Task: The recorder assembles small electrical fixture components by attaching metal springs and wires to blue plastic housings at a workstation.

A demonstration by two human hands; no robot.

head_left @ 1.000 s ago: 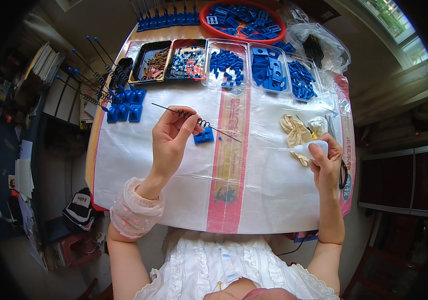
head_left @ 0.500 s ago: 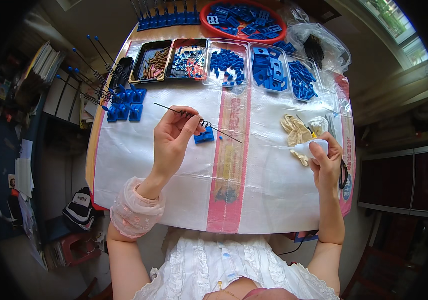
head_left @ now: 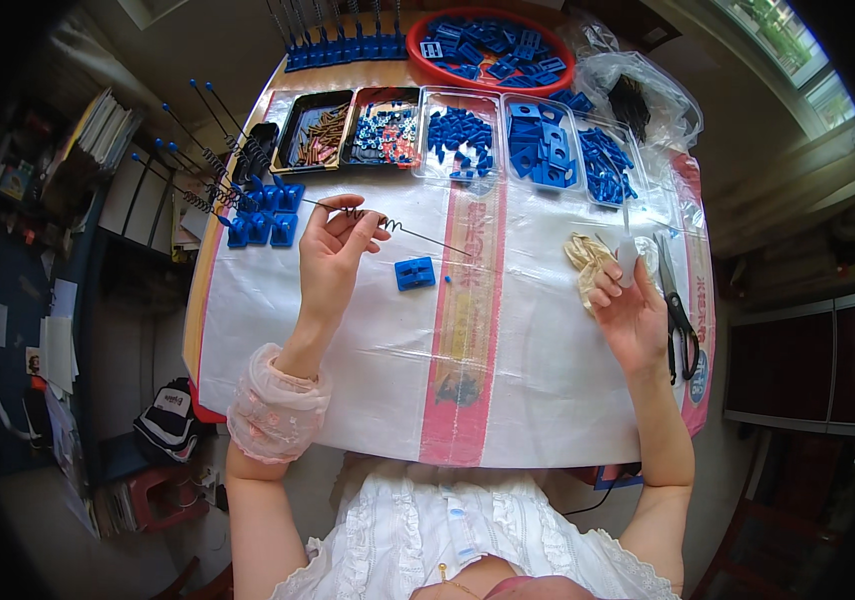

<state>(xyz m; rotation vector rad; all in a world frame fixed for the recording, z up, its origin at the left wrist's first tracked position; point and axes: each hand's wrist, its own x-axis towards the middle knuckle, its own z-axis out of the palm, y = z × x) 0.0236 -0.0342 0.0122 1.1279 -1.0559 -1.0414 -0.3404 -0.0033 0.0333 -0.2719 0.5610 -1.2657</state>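
Pinched in the fingers of my left hand (head_left: 331, 262) is a thin dark wire rod (head_left: 433, 239) with a spring coil at its middle; one end points right and slightly down. Below it a blue square plastic base (head_left: 415, 274) lies on the white sheet, apart from the hand, with a tiny blue piece (head_left: 449, 280) beside it. My right hand (head_left: 636, 330) grips a small white squeeze bottle (head_left: 628, 262), its thin nozzle pointing up. Cream crumpled cloth or gloves (head_left: 582, 256) lie just left of the bottle, and black-handled scissors (head_left: 683, 318) to its right.
Along the far side stand trays of brown pieces (head_left: 325, 132), small mixed parts (head_left: 385, 133), blue caps (head_left: 460, 140), blue plates (head_left: 540, 145) and blue clips (head_left: 603, 165). Behind them is a red basin (head_left: 415, 50). Assembled blue bases with coiled rods (head_left: 266, 215) stand at left.
The squeeze bottle has turned from lying sideways to nozzle up. My left hand has moved slightly up with the rod, uncovering the blue base. The whole view has shifted a little.
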